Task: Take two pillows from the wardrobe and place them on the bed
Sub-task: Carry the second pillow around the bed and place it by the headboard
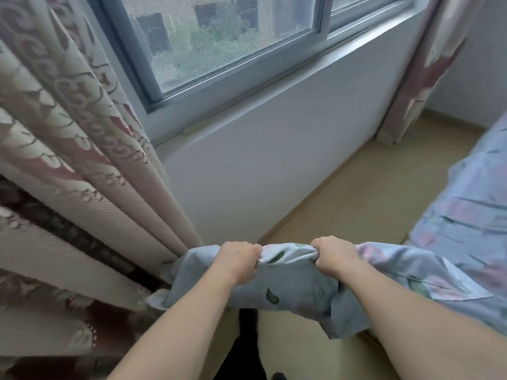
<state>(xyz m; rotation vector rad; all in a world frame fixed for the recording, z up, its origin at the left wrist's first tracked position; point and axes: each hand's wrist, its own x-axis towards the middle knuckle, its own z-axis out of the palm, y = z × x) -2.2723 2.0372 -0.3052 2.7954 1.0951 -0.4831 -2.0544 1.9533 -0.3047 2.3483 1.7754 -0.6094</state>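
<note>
Both hands, left (238, 261) and right (335, 256), had fingers clenched on the pillow (290, 281), its long axis running sideways; bed (472, 193) lay off right, nearer that hand.

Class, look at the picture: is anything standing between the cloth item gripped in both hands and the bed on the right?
Nothing visible does. The left hand and right hand grip the floral pillow, whose right end already reaches the bed; the curtain hangs on the opposite side.
</note>
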